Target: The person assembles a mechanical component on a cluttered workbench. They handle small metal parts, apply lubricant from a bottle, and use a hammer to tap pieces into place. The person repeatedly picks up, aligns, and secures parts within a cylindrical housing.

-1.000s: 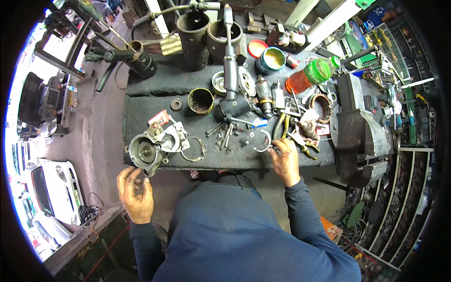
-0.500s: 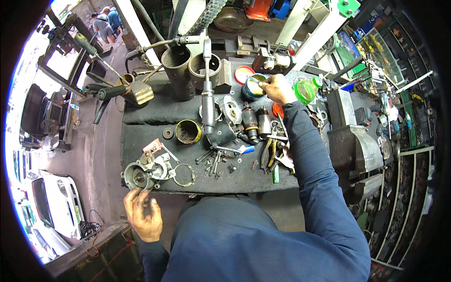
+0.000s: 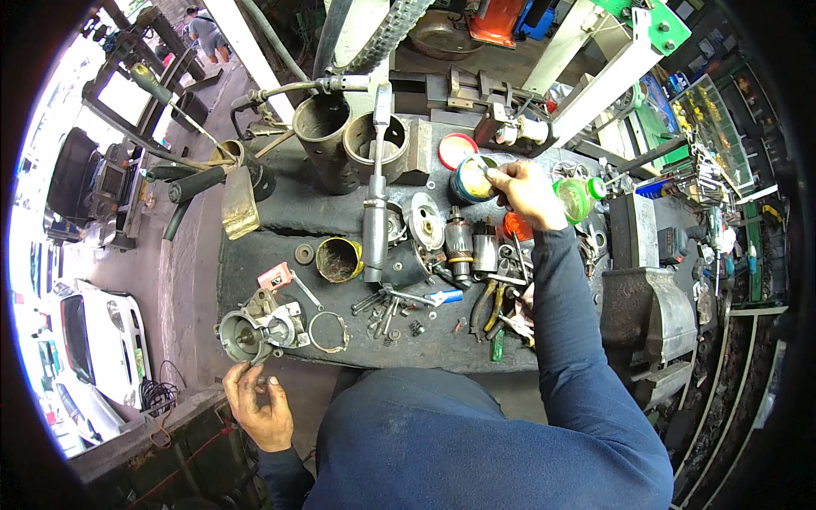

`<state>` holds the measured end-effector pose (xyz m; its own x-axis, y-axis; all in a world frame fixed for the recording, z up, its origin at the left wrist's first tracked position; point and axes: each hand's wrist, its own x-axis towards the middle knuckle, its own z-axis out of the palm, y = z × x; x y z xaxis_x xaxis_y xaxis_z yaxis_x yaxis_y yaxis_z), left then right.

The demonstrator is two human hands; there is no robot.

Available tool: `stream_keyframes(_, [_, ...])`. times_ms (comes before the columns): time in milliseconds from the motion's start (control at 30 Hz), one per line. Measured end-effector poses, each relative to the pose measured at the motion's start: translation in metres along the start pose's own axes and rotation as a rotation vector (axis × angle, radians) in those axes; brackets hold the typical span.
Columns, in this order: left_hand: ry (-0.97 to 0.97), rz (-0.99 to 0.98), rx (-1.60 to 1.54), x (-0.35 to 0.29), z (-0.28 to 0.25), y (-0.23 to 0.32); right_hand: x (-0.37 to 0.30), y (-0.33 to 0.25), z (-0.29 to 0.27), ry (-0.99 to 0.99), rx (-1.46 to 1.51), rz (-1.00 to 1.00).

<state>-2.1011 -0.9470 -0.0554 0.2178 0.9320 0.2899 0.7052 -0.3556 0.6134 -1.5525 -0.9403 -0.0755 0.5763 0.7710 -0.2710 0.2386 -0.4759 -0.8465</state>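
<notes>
Far left, off the worktop's left edge: dark holder [image 3: 261,180], a screwdriver [image 3: 153,82] slanting up out of it.

Worktop [image 3: 412,350], near left corner: pale metal housing [image 3: 240,338], bowl-shaped end toward the left edge. Left hand [image 3: 259,410] just below that corner, palm side showing; fingers loosely bent, thumb held away from them, fingertips at the housing's lower rim, apparently touching; no grip closed round it.

Behind the housing, along the left edge: red-and-white box [image 3: 274,276], slim wrench [image 3: 307,291] beside it. Thin metal ring [image 3: 314,342] flat to the housing's right. Farther in, small dark round part [image 3: 303,253], then yellow-rimmed cup [image 3: 357,250], upright. Toward the far edge, tall dark cylinder [image 3: 327,161] beside a wider, shorter one [image 3: 365,161].

Mid-worktop: loose bolts [image 3: 388,314], pale round plate [image 3: 425,223], armature [image 3: 459,245]. Near edge, right of middle: pliers [image 3: 491,306].

Far edge, right of middle: red lid [image 3: 457,151], just beside it a blue tin [image 3: 464,189] of yellowish paste. Right hand [image 3: 529,195] over the tin's right side; thumb and fingers pinched on a small pale piece [image 3: 483,161], kind unclear. Green bottle [image 3: 574,201] beyond the wrist. Right edge: heavy vise [image 3: 643,310].
</notes>
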Motion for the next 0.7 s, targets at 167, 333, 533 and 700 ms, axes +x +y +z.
stream_keyframes(167, [0.004,0.001,-0.005,0.0,-0.004,-0.001,-0.023,0.011,0.022,0.559,-0.637,-0.595])
stream_keyframes(333, [0.004,-0.003,-0.013,-0.009,-0.003,0.001,0.017,0.029,0.031,0.568,-0.92,-0.628])
stream_keyframes(533, [0.046,-0.024,-0.043,-0.029,-0.002,-0.006,0.046,0.033,0.029,0.511,-0.979,-0.706])
stream_keyframes(700, [0.046,-0.057,-0.047,-0.039,-0.006,-0.012,0.033,0.027,0.035,0.628,-0.965,-0.786])
